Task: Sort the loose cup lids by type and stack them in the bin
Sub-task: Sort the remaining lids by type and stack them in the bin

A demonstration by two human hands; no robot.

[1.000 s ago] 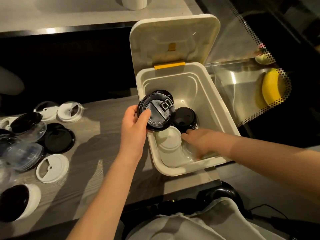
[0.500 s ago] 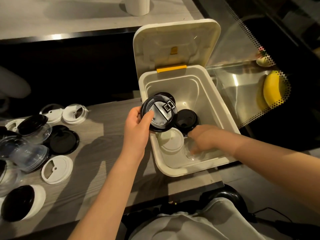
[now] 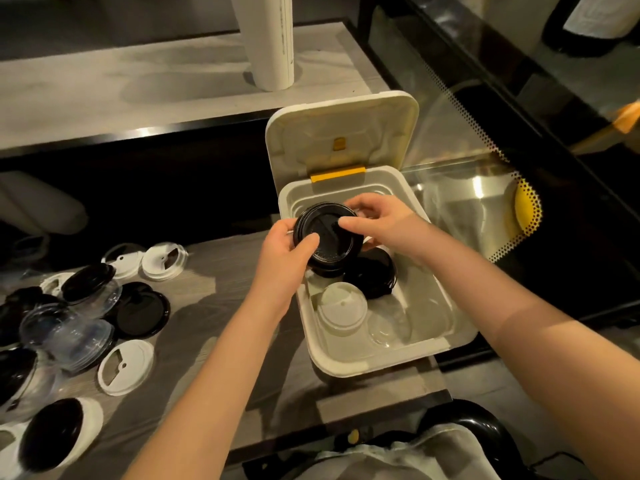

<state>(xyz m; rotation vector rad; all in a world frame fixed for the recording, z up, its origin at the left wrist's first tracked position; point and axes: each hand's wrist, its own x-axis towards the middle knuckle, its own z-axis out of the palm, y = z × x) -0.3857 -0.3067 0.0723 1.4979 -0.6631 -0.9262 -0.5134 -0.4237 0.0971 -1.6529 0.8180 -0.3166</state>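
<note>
A white bin [image 3: 460, 334] with its hinged lid [image 3: 341, 133] swung up stands at the table's right end. Inside lie black lids [image 3: 375, 277], a white lid stack [image 3: 343, 308] and a clear lid [image 3: 384, 329]. Both hands hold a stack of black sip lids [image 3: 323, 237] above the bin's left rim. My left hand [image 3: 284, 254] grips it from the left with the thumb on top. My right hand [image 3: 384, 221] pinches its right edge.
Loose lids cover the table's left part: white ones [image 3: 126, 365] [image 3: 165, 261], a flat black one [image 3: 142, 315], clear domed ones [image 3: 74, 332] and black-on-white ones [image 3: 52, 433]. A white cup stack [image 3: 270, 39] stands on the rear counter. A glass display case [image 3: 485, 202] sits right of the bin.
My right hand rose out of the bin's front right corner and took hold of the black lid stack held by my left hand. The camera view shifted down.
</note>
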